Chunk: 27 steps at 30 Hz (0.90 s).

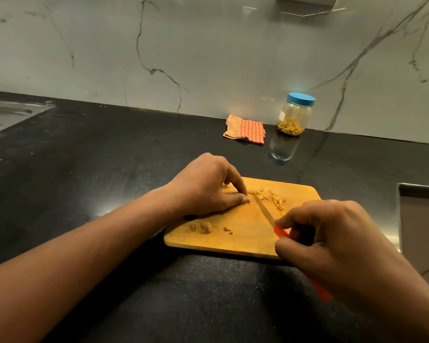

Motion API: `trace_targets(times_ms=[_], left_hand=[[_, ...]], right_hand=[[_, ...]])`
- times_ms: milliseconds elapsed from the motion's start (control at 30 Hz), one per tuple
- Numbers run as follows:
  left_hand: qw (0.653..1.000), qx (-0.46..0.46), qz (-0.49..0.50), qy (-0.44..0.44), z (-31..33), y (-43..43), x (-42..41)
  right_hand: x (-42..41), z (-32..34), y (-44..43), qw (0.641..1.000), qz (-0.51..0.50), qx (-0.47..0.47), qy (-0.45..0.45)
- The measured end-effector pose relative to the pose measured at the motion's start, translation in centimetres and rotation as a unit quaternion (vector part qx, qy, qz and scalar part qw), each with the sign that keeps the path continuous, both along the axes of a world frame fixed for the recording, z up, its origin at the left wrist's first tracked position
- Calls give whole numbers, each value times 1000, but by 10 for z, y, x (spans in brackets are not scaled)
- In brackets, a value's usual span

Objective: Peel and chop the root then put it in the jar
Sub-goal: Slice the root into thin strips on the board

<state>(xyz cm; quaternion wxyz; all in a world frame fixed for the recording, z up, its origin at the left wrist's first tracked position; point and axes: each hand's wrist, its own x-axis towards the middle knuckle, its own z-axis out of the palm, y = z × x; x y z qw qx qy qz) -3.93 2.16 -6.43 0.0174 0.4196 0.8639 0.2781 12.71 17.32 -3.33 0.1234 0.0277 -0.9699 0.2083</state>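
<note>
The left hand [208,186] lies palm down on the orange wooden cutting board [233,241], its fingers [240,194] curled and pinching a small yellow root piece [248,200], mostly hidden beneath them. Just beside it lies the blade of the orange-handled knife [264,209], gripped by the right hand [332,241], wrist bent inward. Chopped yellow strips [278,200] lie beyond the blade. The blue-lidded clear plastic jar [295,115] stands well apart on the black tabletop [134,157].

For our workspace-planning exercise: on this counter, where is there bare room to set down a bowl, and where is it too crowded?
Free: the black counter between the sink and the left hand, and the strip between the cutting board and the cloth and jar. Crowded: the board's far half, with left hand, right hand, knife and chopped pieces.
</note>
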Motion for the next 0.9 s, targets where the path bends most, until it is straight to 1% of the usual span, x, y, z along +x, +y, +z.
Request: trace_targets(times_ms=[400, 700, 900], left_hand=[[1000, 7, -5, -7, 0, 0, 0], [1000, 9, -9, -17, 0, -1, -2], [1000, 10, -2, -25, 1, -1, -1]], right_hand=[[-10, -4, -5, 1000, 7, -27, 13], [-12, -4, -4, 1000, -1, -18, 24], [-13, -6, -6, 999, 5, -30, 24]])
